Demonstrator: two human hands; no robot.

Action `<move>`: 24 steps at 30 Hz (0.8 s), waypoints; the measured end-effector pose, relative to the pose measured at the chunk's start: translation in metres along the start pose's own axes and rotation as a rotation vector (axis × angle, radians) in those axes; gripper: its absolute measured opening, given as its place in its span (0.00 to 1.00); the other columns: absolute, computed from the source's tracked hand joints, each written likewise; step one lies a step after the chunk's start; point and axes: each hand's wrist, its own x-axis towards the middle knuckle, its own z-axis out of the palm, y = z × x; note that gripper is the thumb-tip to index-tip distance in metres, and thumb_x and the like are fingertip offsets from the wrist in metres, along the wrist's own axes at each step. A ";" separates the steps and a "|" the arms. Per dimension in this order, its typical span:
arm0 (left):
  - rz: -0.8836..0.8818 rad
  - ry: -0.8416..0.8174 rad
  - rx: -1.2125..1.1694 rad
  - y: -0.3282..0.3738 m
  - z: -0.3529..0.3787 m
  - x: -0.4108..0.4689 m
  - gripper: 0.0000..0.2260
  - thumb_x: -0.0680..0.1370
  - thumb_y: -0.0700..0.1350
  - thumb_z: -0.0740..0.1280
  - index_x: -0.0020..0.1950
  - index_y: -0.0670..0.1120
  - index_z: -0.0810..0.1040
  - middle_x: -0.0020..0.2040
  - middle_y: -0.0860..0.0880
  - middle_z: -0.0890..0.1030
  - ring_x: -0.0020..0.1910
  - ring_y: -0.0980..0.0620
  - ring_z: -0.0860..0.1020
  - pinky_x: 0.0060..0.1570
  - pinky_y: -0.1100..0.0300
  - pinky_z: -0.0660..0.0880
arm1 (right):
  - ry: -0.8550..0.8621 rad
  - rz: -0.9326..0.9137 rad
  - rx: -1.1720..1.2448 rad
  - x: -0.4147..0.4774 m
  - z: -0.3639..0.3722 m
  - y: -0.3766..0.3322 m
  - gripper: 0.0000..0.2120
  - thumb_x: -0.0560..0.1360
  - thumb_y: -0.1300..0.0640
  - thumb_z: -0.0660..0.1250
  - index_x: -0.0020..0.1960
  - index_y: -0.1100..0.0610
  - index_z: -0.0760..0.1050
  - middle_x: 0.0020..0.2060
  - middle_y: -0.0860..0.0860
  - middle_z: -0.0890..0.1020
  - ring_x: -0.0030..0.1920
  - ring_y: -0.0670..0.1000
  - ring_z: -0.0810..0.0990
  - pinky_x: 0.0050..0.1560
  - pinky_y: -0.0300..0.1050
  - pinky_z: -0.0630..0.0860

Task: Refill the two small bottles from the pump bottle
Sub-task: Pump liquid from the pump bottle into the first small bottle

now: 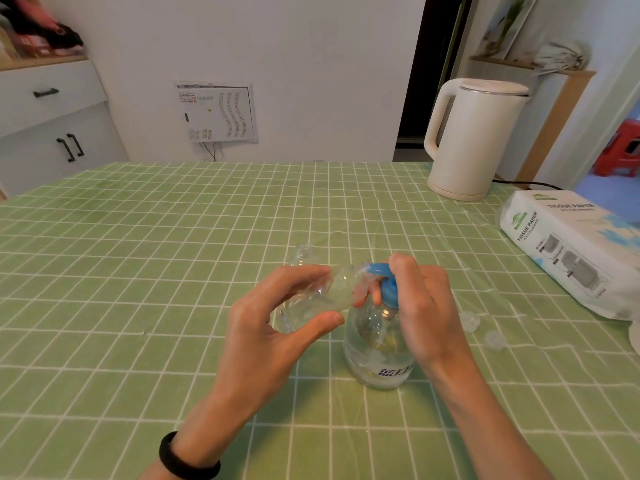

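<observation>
Green-checked counter: my left hand grips one small clear plastic bottle at the blue-topped pump bottle my right hand clasps; the other clear bottle comes next, I judge.

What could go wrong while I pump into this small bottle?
The tilted small bottle in the left hand meets the blue pump head at an angle; if its mouth slips off the spout, liquid may land on the tablecloth.
Only the right hand, on the pump head, steadies the pump bottle; a skewed press could tip it.
The second small bottle stands uncapped just behind the left hand and could be knocked over.
</observation>
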 end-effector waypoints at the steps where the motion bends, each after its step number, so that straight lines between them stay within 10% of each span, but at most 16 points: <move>1: 0.000 -0.002 0.002 0.000 0.000 0.000 0.20 0.72 0.53 0.77 0.63 0.57 0.80 0.59 0.60 0.86 0.59 0.57 0.85 0.61 0.67 0.77 | 0.004 -0.001 -0.006 0.000 0.000 0.000 0.27 0.80 0.49 0.54 0.30 0.63 0.73 0.32 0.57 0.86 0.37 0.47 0.84 0.41 0.37 0.75; 13: -0.005 0.011 -0.021 0.000 0.000 0.000 0.21 0.71 0.52 0.78 0.63 0.58 0.80 0.59 0.60 0.86 0.59 0.56 0.85 0.61 0.66 0.78 | 0.039 0.011 0.072 -0.004 0.002 -0.003 0.30 0.78 0.34 0.52 0.25 0.49 0.75 0.32 0.53 0.87 0.38 0.46 0.86 0.44 0.29 0.74; 19: -0.007 0.008 -0.017 -0.001 -0.001 0.000 0.20 0.72 0.52 0.78 0.63 0.58 0.81 0.58 0.59 0.86 0.59 0.55 0.85 0.61 0.66 0.78 | -0.011 -0.023 0.036 0.000 0.000 -0.001 0.35 0.74 0.40 0.55 0.31 0.74 0.69 0.32 0.70 0.80 0.35 0.45 0.85 0.41 0.33 0.75; 24: -0.007 0.012 -0.025 -0.002 0.000 0.000 0.21 0.71 0.53 0.78 0.63 0.58 0.80 0.58 0.60 0.86 0.59 0.56 0.85 0.61 0.66 0.78 | 0.022 0.014 0.027 -0.003 0.001 -0.001 0.29 0.77 0.36 0.53 0.26 0.52 0.74 0.32 0.54 0.87 0.39 0.55 0.85 0.44 0.41 0.77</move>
